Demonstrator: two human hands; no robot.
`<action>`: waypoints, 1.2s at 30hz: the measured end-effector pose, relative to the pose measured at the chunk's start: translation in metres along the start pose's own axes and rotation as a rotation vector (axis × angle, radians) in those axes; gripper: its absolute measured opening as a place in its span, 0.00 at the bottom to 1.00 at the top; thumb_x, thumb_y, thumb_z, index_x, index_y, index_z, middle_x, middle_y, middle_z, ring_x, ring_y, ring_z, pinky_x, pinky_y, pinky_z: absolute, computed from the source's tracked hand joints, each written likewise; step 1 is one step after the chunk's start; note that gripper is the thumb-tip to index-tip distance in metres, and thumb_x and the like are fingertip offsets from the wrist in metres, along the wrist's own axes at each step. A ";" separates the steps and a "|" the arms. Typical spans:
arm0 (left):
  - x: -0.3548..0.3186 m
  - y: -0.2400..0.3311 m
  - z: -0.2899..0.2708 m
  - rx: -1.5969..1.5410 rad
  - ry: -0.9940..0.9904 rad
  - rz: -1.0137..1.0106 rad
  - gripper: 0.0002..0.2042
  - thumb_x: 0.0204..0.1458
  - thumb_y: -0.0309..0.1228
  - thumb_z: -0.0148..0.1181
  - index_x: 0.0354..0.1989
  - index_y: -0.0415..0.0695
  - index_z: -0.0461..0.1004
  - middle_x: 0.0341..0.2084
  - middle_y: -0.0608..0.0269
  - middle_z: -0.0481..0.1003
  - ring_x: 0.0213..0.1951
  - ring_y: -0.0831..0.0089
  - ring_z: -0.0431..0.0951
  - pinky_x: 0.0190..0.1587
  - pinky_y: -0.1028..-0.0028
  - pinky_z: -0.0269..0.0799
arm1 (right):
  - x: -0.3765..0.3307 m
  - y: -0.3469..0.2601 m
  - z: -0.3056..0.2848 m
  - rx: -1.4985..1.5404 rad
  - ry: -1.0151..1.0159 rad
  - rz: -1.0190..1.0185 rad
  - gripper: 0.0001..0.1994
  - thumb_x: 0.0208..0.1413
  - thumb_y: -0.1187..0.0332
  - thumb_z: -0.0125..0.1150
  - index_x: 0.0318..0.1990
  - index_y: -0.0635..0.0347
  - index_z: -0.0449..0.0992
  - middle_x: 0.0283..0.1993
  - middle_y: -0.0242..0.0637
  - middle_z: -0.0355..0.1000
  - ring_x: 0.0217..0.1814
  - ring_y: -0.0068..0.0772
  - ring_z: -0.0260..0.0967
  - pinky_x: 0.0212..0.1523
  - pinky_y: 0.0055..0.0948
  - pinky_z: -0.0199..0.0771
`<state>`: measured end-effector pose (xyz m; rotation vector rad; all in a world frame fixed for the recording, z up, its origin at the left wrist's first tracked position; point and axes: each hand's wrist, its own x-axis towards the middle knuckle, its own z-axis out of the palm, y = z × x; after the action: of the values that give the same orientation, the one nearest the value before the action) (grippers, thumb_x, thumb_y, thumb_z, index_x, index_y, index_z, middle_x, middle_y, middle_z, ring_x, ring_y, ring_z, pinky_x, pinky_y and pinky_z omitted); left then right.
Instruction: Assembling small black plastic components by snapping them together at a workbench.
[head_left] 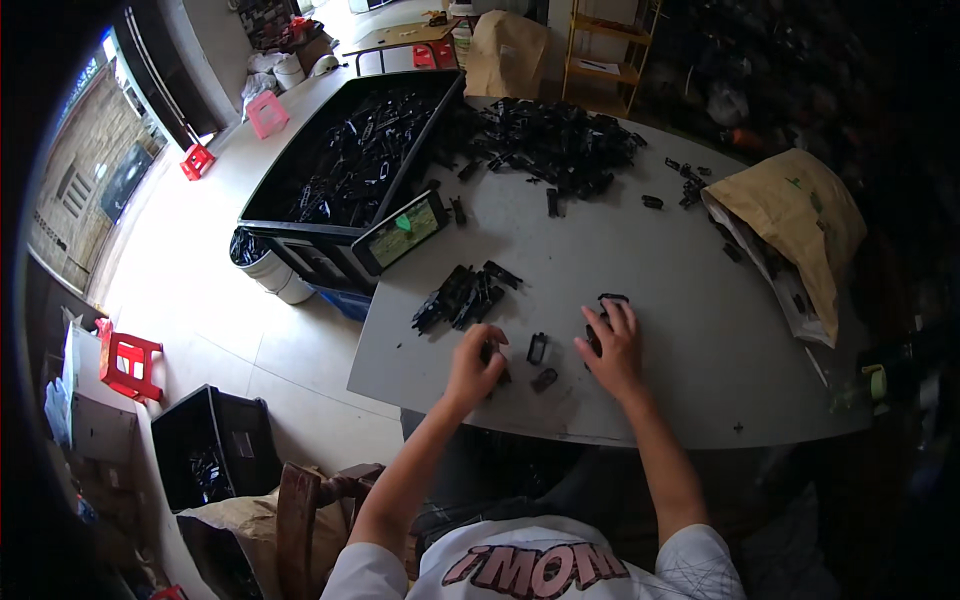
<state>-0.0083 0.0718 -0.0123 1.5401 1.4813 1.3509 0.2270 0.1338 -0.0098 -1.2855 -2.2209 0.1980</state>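
Note:
My left hand [474,369] is at the table's near side, its fingers curled around a small black plastic part that shows only partly between thumb and fingers. My right hand [614,352] lies to the right with bent fingers gripping a black plastic part [593,343], mostly covered by the hand. Another dark piece [613,298] shows at its fingertips. Between the hands lie a black rectangular frame [538,348] and a smaller dark piece [544,380]. Beyond my left hand is a small pile of black parts [462,297].
A large black crate [262,228] full of black parts stands at the left, with a phone [402,232] leaning on it. A big heap of black parts [560,145] covers the table's far side. At the right lies an open brown paper bag [790,200] on the grey table [690,370].

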 end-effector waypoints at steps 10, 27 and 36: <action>0.090 0.016 -0.015 0.605 0.120 -0.038 0.10 0.47 0.34 0.59 0.29 0.40 0.69 0.32 0.54 0.71 0.32 0.54 0.73 0.34 0.62 0.69 | 0.023 -0.047 0.017 -0.085 -0.260 -0.357 0.15 0.44 0.76 0.56 0.42 0.55 0.75 0.51 0.38 0.66 0.49 0.42 0.67 0.47 0.38 0.70; 0.084 0.000 -0.008 0.456 0.001 -0.008 0.08 0.40 0.30 0.61 0.22 0.40 0.70 0.26 0.53 0.74 0.30 0.52 0.74 0.33 0.59 0.69 | -0.091 -0.038 -0.017 0.454 0.102 0.380 0.19 0.46 0.73 0.64 0.47 0.58 0.68 0.39 0.40 0.69 0.40 0.37 0.68 0.41 0.36 0.70; 0.046 -0.008 -0.017 -0.168 0.014 -0.056 0.17 0.48 0.22 0.58 0.48 0.40 0.66 0.29 0.68 0.70 0.30 0.78 0.68 0.35 0.77 0.66 | -0.058 -0.075 -0.017 -0.029 0.056 -0.131 0.16 0.43 0.78 0.60 0.43 0.58 0.74 0.45 0.40 0.66 0.47 0.43 0.63 0.47 0.40 0.65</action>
<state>-0.0335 0.1134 -0.0025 1.3766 1.3713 1.4181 0.2022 0.0433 0.0110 -1.1410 -2.2582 0.0796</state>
